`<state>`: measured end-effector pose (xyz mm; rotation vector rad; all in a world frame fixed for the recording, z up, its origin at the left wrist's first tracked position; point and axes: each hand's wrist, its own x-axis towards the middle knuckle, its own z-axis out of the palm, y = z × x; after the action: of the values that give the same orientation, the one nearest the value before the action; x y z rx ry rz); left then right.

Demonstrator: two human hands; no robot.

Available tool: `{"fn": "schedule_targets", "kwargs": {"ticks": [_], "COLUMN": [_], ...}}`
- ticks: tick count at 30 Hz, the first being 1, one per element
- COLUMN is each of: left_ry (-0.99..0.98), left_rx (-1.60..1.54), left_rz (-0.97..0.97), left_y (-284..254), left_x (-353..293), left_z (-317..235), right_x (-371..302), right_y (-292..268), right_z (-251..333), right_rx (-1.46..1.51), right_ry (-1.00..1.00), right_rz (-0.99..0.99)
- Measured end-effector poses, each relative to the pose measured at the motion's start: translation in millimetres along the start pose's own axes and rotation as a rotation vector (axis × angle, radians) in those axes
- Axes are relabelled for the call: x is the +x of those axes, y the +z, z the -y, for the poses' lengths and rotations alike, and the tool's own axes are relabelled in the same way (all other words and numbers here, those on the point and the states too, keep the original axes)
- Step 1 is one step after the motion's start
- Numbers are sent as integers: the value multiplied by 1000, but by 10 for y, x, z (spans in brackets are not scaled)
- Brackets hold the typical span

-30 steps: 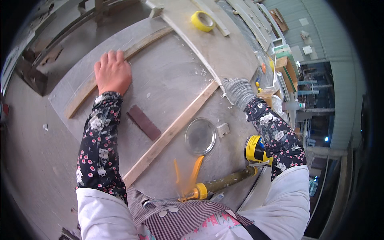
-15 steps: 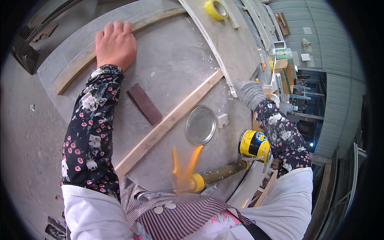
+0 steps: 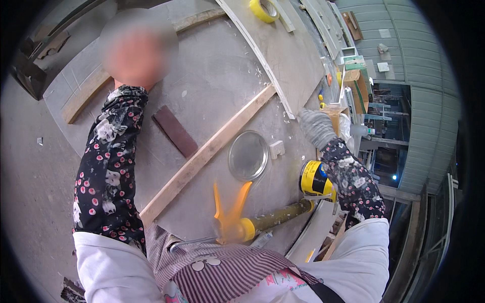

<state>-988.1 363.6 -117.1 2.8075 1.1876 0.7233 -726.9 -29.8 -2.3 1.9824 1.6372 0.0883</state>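
Observation:
My bare left hand [image 3: 135, 59] is over the curved wooden strip [image 3: 87, 96] along the table's far left edge; blur hides its fingers. My right hand [image 3: 316, 126], in a grey glove, has its fingers curled together just right of the near end of a long white strip [image 3: 257, 54]. A small gap shows between glove and strip. Whatever the glove holds, if anything, is hidden. Between my arms lie a straight wooden batten [image 3: 208, 154], a dark red-brown sanding block [image 3: 175, 131] and a round metal lid [image 3: 248, 156].
A caulking gun [image 3: 273, 218] with a yellow handle lies close to my apron. Beside my right forearm stands a yellow and black can [image 3: 313, 178]. A small white block [image 3: 277, 149] is near the lid. Yellow tape [image 3: 264, 10] lies at the far side; cardboard boxes [image 3: 355, 91] stand right.
The table and its things sit slightly further left in view. My right glove has drawn a little away from the white strip's end. My left hand stays over the curved strip, now blurred.

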Motion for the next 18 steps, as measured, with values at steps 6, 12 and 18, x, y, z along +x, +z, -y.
{"fn": "schedule_targets", "kwargs": {"ticks": [6,12,18], "left_ry": [-10,12,-4], "left_rx": [8,-45,-22], "left_rz": [74,-11,158], "left_y": [27,72,95], "left_x": [-14,-29,-38], "left_z": [18,42,53], "right_x": [299,39,-455], "right_y": [-216,73,199], "right_z": [183,58,-23], "right_rx": [-56,-66,-374], "right_ry": [62,155,207], "right_rz": [293,503,-375]}}
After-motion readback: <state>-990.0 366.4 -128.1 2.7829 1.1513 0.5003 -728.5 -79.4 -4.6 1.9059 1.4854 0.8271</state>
